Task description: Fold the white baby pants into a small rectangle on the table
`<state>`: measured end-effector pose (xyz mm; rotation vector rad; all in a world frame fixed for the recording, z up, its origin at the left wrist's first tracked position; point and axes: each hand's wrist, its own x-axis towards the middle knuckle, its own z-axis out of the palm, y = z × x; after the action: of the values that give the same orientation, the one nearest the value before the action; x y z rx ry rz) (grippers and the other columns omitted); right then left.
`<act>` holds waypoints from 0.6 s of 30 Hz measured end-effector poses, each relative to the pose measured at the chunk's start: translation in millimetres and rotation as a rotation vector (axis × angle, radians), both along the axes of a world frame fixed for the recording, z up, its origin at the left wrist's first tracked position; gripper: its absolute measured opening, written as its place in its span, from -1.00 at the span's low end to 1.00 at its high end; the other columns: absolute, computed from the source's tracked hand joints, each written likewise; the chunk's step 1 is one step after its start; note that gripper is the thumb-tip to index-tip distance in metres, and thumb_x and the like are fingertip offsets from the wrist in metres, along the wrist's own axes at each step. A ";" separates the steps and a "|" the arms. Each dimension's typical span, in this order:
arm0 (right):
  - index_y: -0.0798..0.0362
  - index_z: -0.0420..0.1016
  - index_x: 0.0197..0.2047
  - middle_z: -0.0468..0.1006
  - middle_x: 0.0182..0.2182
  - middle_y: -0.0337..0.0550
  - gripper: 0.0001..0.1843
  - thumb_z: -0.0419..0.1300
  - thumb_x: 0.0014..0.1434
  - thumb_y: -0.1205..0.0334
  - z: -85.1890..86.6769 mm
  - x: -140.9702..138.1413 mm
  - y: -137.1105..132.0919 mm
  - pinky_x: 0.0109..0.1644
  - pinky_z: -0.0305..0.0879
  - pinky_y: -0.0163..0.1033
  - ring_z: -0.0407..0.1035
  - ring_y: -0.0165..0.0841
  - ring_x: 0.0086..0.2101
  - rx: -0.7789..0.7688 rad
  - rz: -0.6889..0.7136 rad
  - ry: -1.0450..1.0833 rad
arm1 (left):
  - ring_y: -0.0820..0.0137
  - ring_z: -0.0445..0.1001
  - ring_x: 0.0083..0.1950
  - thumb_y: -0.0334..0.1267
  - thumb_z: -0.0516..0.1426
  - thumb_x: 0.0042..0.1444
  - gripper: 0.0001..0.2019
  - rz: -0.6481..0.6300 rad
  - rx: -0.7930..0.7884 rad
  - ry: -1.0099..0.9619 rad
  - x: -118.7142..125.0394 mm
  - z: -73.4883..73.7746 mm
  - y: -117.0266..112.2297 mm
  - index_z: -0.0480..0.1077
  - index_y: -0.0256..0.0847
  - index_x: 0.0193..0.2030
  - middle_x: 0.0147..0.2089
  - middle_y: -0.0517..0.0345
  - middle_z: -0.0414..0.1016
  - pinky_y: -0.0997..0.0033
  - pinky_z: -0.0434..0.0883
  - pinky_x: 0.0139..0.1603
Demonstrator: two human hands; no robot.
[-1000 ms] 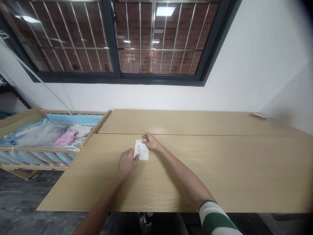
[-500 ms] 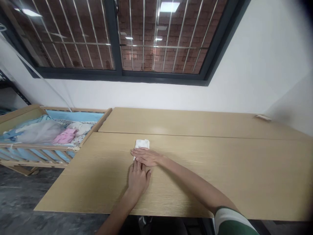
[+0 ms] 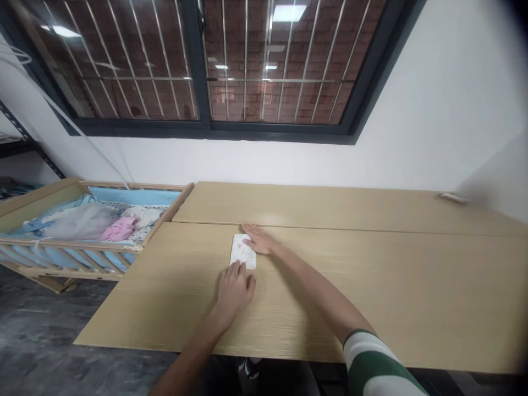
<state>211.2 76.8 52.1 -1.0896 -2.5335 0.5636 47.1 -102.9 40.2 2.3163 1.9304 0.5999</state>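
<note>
A small white rectangular piece [image 3: 239,251], thin and flat with faint marks, lies on the wooden tabletop [image 3: 346,291]; whether it is paper or cloth I cannot tell. At its near edge, my left hand [image 3: 234,289] rests palm down with bent fingertips touching it and the thumb apart. My right hand [image 3: 259,240] is laid out flat at its far right corner. The right thumb reaches over the piece, while the other fingers point toward the seam between two boards. Neither hand is gripping anything.
A wooden crib [image 3: 82,250] with blue lining and pink and white bedding [image 3: 119,228] stands left of the table. Behind is a white wall with a barred, dark-framed window [image 3: 210,126]. A small pale object [image 3: 452,197] lies at the back right.
My right hand has slid away from me and slightly right, off the middle of the white piece, uncovering it. My left hand stays at the near edge. The view has shifted slightly.
</note>
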 end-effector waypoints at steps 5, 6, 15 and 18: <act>0.13 0.25 0.37 0.35 0.26 0.17 -0.40 0.10 0.36 0.04 -1.4 5.3 -16.5 0.32 0.18 0.02 0.27 -0.14 0.23 0.047 -0.286 0.334 | -0.03 0.47 0.09 -0.01 -0.05 0.38 -0.57 0.230 -0.114 -0.026 -34.3 18.7 34.3 0.45 -0.33 -0.04 -0.02 -0.34 0.52 0.07 0.34 0.10; 0.12 0.32 0.31 0.41 0.17 0.14 -0.44 0.15 0.32 0.07 -1.8 4.0 -20.0 0.24 0.27 -0.02 0.36 -0.18 0.13 0.027 -0.300 0.385 | -0.04 0.48 0.07 0.00 -0.04 0.38 -0.57 0.239 -0.129 -0.032 -36.7 19.5 40.8 0.45 -0.35 -0.05 -0.04 -0.36 0.52 0.07 0.34 0.08; 0.09 0.45 -0.22 0.41 -0.20 -0.14 -0.80 0.33 0.05 0.38 2.8 -27.8 -62.3 0.02 0.27 -0.17 0.31 -0.29 -0.12 -0.102 -0.413 0.378 | 0.26 0.52 -0.22 -0.17 0.01 0.32 -0.77 0.128 -0.299 -0.157 -44.7 35.2 38.1 0.36 -0.21 -0.31 -0.27 -0.02 0.55 0.38 0.27 -0.25; 0.07 0.39 -0.26 0.42 -0.31 -0.25 -0.79 0.33 0.07 0.36 11.4 -46.6 -100.2 -0.16 0.25 -0.28 0.31 -0.38 -0.27 -0.196 -0.303 0.362 | 0.33 0.44 -0.32 -0.08 0.00 0.30 -0.70 0.076 -0.310 -0.211 -84.9 49.9 -9.8 0.25 -0.15 -0.42 -0.37 0.13 0.47 0.42 0.23 -0.32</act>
<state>164.6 -23.4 63.5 -1.2767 -1.9917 0.8487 -37.8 -112.7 90.1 1.9206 1.8687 0.4879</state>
